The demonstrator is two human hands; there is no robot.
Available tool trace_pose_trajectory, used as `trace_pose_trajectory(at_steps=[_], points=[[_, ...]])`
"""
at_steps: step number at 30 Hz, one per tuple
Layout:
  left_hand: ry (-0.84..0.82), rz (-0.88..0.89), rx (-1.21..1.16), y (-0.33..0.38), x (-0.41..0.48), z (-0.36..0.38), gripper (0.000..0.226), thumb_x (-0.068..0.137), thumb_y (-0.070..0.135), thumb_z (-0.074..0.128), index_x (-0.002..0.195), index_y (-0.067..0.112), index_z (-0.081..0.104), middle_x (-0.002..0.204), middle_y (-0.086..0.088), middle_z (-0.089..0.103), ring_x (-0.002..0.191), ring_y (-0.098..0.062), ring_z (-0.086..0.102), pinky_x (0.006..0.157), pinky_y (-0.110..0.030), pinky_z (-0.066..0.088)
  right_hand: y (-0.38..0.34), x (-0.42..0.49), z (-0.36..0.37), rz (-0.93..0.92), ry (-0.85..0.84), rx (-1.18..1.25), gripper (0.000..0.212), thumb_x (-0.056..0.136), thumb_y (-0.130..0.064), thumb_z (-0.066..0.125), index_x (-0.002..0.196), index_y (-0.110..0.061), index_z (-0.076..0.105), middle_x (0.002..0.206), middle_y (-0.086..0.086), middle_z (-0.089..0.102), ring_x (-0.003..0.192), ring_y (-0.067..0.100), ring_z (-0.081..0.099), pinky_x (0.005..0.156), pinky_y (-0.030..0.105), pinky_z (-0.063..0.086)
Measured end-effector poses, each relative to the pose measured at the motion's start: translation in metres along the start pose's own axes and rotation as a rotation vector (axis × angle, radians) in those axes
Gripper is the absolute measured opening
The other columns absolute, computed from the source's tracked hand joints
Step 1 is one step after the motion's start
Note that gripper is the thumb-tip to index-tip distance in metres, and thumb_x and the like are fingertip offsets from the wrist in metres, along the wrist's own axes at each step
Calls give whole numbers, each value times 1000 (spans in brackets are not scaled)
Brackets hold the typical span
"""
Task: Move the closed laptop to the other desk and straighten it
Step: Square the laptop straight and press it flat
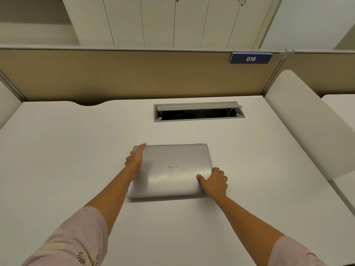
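Laptop [171, 169], lid shut, lies flat near the middle of a white counter [57, 150], its edges close to square with the counter's front, seen from the head camera. The left hand [135, 160] lies open and flat along the laptop's left edge, fingers stretched toward the far corner, apparently to steady or nudge it. The right hand [215, 182] curls around the near right corner, thumb on the lid, a hold suited to pivoting the machine into line. Behind sit an open cable tray [198, 112] and a partition sign [250, 58] reading 016. Whether this is the destination counter cannot be told.
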State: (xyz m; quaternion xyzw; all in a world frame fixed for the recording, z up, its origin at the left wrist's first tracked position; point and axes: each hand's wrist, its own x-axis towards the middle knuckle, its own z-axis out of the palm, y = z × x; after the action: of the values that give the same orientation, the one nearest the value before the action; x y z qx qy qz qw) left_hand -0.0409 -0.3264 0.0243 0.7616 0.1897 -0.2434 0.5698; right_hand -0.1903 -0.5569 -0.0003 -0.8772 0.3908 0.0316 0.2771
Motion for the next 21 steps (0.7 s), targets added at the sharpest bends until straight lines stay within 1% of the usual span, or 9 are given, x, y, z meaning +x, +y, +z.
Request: trace_pose_trajectory(at_steps=[1,3,4,6,8,10,14,18,21], points=[[34,37,225,-7,-2,5,92,83,71,44,154,22,14,163,-11,10,148,-32,9,119,-57,10,5,-2,0,-93,41,-45,72,84,-50,63,137,-9,38,139,13,43,126,33,40,99,45,40],[68,234,652,-26,-5,11,95,85,71,41,154,22,-2,164,-5,-12,150,-26,-10,116,-60,-3,16,-4,1,-328,90,-102,76,87,-52,58,147,-14,29,151,10,33,137,29,32,109,44,32],[51,361,793,-38,-7,13,94,86,70,40,154,23,-5,163,-2,-17,150,-24,-14,115,-59,-8,21,-6,2,-447,69,-129,77,89,-54,54,150,-17,25,156,7,26,142,26,26,114,43,26],[-24,569,959,-62,-14,12,89,89,67,38,154,25,-5,161,1,-19,149,-21,-17,115,-54,-14,32,-7,7,-663,-40,-209,77,91,-60,44,153,-24,16,162,1,14,148,21,14,119,41,15],[-91,702,1049,-85,-23,10,84,92,63,36,154,24,-4,160,3,-20,150,-19,-15,116,-51,-15,42,-7,13,-815,-142,-310,74,93,-64,33,154,-30,8,164,-5,2,151,17,2,121,38,5],[-115,792,1094,-102,-31,8,81,93,63,31,154,23,-4,157,8,-20,150,-17,-12,117,-48,-16,49,-5,18,-898,-191,-388,72,93,-66,23,154,-34,-1,162,-10,-10,150,13,-9,122,37,-3],[-133,875,1145,-119,-39,-4,88,88,72,28,153,25,-6,158,12,-15,148,-9,-16,118,-39,-19,53,-2,17,-942,-185,-460,66,95,-62,14,151,-35,-12,160,-13,-15,150,12,-11,120,31,-11],[-128,881,1197,-121,-39,-13,83,88,71,22,153,28,-7,159,13,-11,148,-9,-13,116,-34,-19,53,2,15,-950,-194,-480,66,97,-60,17,150,-33,-12,159,-13,-14,150,12,-11,119,30,-10],[-133,872,1197,-120,-38,-15,81,87,70,22,152,30,-5,159,14,-11,148,-9,-13,118,-35,-14,49,7,11,-977,-247,-495,68,98,-57,25,153,-31,-6,160,-10,-12,150,14,-10,120,32,-7]])
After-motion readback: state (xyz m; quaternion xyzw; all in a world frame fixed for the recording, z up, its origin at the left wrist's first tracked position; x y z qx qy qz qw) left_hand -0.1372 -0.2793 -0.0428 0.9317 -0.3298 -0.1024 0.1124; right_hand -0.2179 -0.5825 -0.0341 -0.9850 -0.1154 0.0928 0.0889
